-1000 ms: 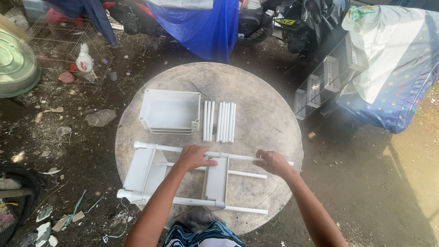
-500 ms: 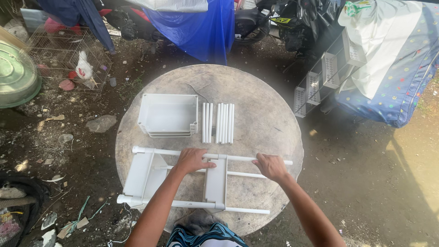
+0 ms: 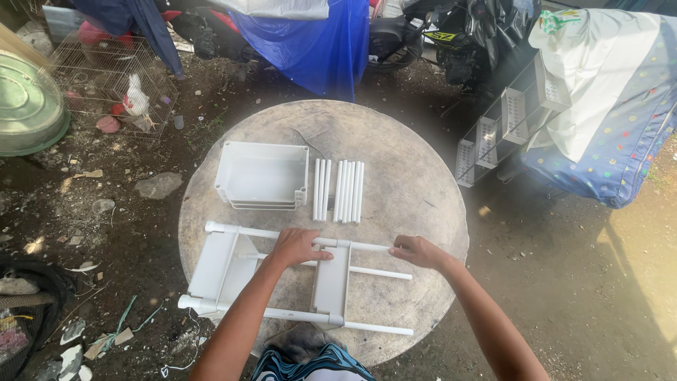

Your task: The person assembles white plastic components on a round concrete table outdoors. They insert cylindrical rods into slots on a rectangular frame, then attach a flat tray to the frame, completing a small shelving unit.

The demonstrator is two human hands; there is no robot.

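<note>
A half-built white plastic rack [image 3: 226,268] lies flat on a round grey tabletop [image 3: 395,141]. Two shelf panels sit between long white tubes. My left hand [image 3: 296,247] grips the upper tube near the second panel [image 3: 331,282]. My right hand [image 3: 416,250] holds the free right end of that same tube. Beyond my hands lie several loose white tubes [image 3: 338,190] side by side, and a stack of white trays [image 3: 262,175] to their left.
Bare dirt with litter and stones surrounds the table. A wire cage [image 3: 106,77] with a white bird stands at the upper left beside a green basin [image 3: 28,106]. A blue tarp [image 3: 310,42], a motorbike, a grey rack [image 3: 508,120] and a spotted cloth [image 3: 613,106] are behind.
My hands stay on the upper tube. The right hand has shifted slightly along it. The view has barely moved.
</note>
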